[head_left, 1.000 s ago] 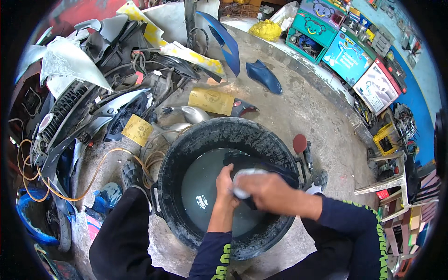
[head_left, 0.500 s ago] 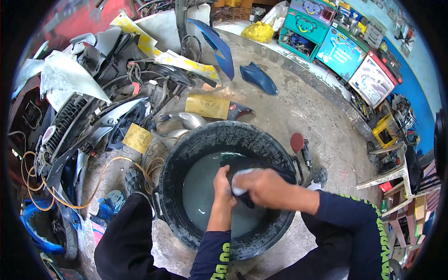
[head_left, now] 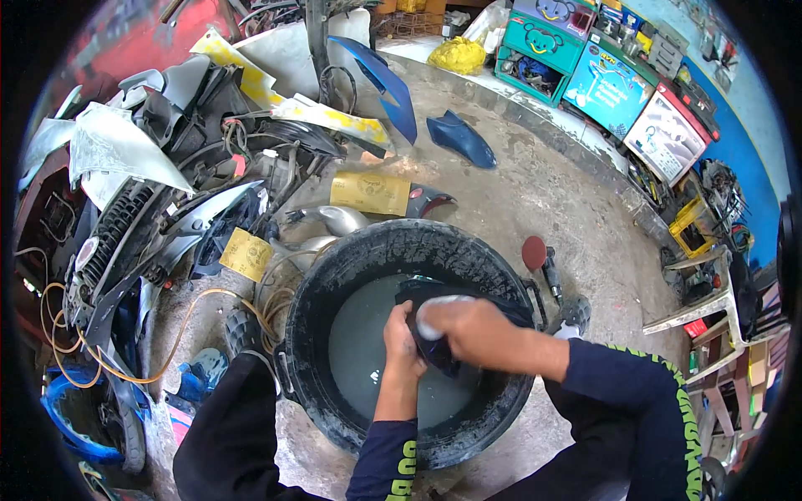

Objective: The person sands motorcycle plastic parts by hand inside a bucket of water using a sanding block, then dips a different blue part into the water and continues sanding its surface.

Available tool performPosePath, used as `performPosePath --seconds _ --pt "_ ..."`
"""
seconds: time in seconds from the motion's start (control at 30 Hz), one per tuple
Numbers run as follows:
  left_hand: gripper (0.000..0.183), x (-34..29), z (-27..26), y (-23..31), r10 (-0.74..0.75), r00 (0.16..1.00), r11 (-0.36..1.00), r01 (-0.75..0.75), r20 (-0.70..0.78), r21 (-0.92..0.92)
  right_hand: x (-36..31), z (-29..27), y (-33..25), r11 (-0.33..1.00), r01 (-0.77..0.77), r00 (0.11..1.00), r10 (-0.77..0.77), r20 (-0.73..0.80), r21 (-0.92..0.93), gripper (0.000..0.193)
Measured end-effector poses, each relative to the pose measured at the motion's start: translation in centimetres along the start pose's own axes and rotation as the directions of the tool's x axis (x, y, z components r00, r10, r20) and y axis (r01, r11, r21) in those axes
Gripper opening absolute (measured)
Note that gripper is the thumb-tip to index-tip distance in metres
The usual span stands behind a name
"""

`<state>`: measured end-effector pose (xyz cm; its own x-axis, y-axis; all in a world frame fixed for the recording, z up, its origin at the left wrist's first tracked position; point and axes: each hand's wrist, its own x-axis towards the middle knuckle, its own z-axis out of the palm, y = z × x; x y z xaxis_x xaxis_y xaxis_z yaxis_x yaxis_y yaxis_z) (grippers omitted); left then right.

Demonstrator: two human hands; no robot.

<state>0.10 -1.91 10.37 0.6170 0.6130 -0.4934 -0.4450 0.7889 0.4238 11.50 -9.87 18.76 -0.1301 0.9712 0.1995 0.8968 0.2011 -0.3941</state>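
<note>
Over a black round tub (head_left: 322, 409) holding cloudy grey water (head_left: 355, 334), my left hand (head_left: 403, 344) grips the near-left edge of a dark, curved plastic panel (head_left: 439, 357). My right hand (head_left: 484, 336), somewhat blurred, is closed around a whitish pad (head_left: 428, 324) and presses it on the panel's upper face. The exact kind of pad cannot be made out. Part of the panel is covered by my right hand, and its far end blends with the tub's dark inner wall.
Yellow sandpaper sheets (head_left: 372, 193) lie beyond the tub. A sander with a red disc (head_left: 535, 253) stands right of it. Motorcycle body parts (head_left: 125, 150) heap up at left, with an orange hose (head_left: 180, 338). Blue panels (head_left: 461, 140) lie ahead; a white chair (head_left: 689, 313) stands right.
My right hand and the whitish pad have shifted slightly on the panel. My left hand keeps its grip, and the whole view has moved a little.
</note>
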Motion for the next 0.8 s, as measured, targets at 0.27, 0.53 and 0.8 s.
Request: performPosePath --seconds 0.27,0.53,0.8 --pt "0.042 -0.3 0.7 -0.1 0.042 0.999 0.999 -0.042 0.004 0.035 1.1 -0.7 2.2 0.983 -0.185 0.975 0.186 0.119 -0.023 0.022" --pt "0.038 -0.3 0.4 0.6 0.0 1.0 1.0 0.0 0.007 0.014 1.3 -1.1 1.4 0.997 0.009 0.993 0.0 0.117 -0.075 0.032" --pt "0.044 0.2 -0.3 0.7 -0.013 1.0 0.999 0.012 0.023 0.044 0.9 -0.7 -0.9 0.979 0.205 0.977 -0.204 -0.066 -0.001 0.028"
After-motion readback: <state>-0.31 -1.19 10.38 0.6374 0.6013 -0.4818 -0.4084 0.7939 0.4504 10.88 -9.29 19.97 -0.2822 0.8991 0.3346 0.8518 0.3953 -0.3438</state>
